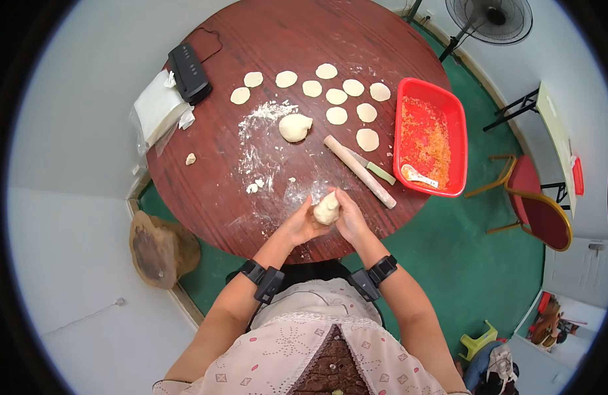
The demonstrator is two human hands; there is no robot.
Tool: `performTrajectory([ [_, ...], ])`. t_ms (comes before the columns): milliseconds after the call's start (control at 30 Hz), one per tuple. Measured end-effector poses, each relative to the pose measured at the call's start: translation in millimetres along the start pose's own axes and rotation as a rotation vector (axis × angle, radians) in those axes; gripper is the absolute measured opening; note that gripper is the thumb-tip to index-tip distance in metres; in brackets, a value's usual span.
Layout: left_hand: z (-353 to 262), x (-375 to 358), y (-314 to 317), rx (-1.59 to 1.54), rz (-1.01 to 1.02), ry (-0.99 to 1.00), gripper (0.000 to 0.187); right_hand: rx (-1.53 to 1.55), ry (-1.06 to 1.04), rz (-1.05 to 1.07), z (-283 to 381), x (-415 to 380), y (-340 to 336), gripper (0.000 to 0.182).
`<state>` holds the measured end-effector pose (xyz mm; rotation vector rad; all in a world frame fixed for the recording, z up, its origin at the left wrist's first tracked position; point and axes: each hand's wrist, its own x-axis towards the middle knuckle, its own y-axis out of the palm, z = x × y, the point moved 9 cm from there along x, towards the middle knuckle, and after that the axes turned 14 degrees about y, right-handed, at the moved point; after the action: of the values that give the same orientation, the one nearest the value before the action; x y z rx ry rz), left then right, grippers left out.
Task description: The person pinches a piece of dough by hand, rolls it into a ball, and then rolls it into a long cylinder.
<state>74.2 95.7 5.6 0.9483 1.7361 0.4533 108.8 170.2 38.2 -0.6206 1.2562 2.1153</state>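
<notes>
Between my two hands is a pale lump of dough [327, 209], held just above the near edge of the round table. My left hand [303, 224] cups it from the left, and my right hand [349, 217] wraps round its right side. A larger ball of dough [294, 128] rests further in, beside a patch of white flour [256, 141]. To the right lie a floury rolling pin [360, 172] and a knife with a green handle [381, 173]. Several flat dough rounds [336, 97] are spread over the far part of the table.
A red tub [462, 155] with shredded orange filling and a white spoon [419, 176] stands at the table's right edge. At the left are a black appliance [189, 74] and a bag of white sheets [160, 105]. A wooden stump [162, 250] and a chair [536, 204] flank the table [205, 178].
</notes>
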Motion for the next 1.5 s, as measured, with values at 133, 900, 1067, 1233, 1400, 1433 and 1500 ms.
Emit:
performTrajectory([
  [133,-1.7,4.9,14.7,-0.144,0.018,0.175,0.052,-0.888,-0.298,-0.141,3.3,-5.9,11.0,0.051],
  [900,14.3,-14.6,4.6,-0.111,-0.17,0.229,0.033,-1.399,-0.772,-0.326,4.5,-30.0,50.6,0.041],
  [1067,-20.7,1.3,-20.4,0.271,-0.155,0.452,0.032,-1.086,-0.485,-0.242,-12.2,6.2,1.1,0.048],
  [1233,-59.4,17.8,-16.7,0.491,-0.197,0.609,0.036,-0.703,-0.137,-0.035,3.3,15.1,31.0,0.054],
  [1400,-77.9,5.3,-27.9,1.141,-0.251,0.92,0.037,-1.43,-0.447,-0.303,13.0,35.5,19.3,0.052],
  [1433,-81.0,5.2,-20.3,1.317,-0.259,0.972,0.039,-1.655,-0.505,-0.365,15.4,31.8,22.7,0.052],
  [1500,-81.4,3.5,-2.3,1.666,-0.28,1.057,0.044,-1.693,-0.699,-0.326,22.5,35.5,38.6,0.053],
])
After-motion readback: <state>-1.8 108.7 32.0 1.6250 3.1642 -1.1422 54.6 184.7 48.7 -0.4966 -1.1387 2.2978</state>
